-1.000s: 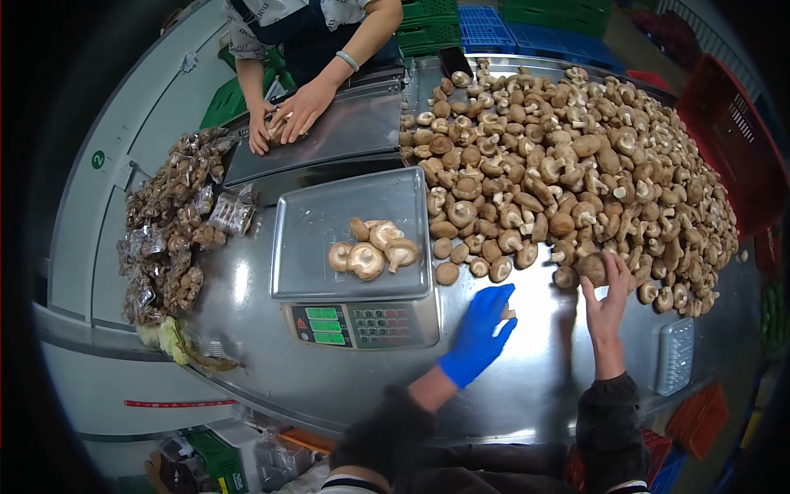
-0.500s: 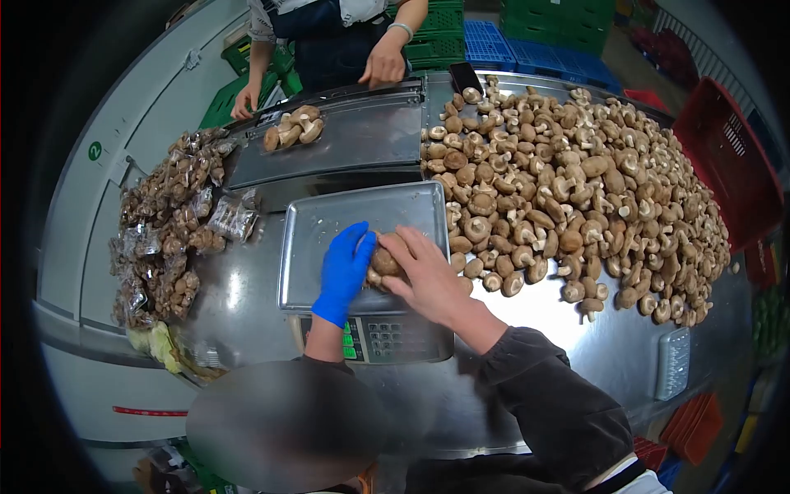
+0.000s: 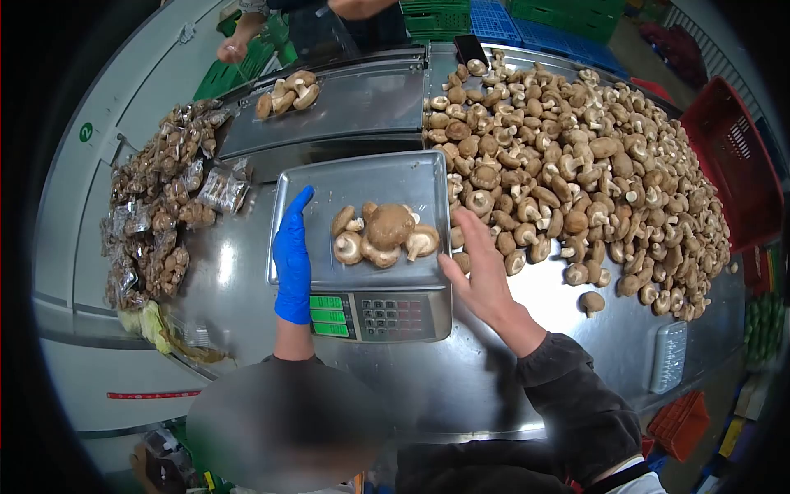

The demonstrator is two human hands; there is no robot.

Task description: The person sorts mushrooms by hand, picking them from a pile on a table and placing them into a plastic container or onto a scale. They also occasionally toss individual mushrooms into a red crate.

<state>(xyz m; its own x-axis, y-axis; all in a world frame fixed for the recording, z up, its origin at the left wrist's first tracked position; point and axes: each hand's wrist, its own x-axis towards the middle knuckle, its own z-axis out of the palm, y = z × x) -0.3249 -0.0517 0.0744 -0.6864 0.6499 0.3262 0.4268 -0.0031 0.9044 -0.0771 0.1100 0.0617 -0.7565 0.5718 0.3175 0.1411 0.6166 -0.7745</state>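
Observation:
Several brown mushrooms lie in a small heap on the metal pan of a weighing scale, whose green display is lit below. At the pan's left edge is my left hand in a blue glove, fingers stretched out and holding nothing. My bare right hand is beside the pan's right edge, fingers extended and empty. Both hands are apart from the mushrooms on the pan. A large pile of loose mushrooms spreads just beyond my right hand.
Bagged mushrooms are heaped on the left. A few mushrooms rest on the raised metal surface at the back, where a co-worker's hand shows. A clear plastic tray and a red crate are on the right.
My hands have let go of the mushrooms and moved apart to the pan's two sides, leaving the mushrooms on the scale. The co-worker's hands have moved, and thin clear plastic shows near them.

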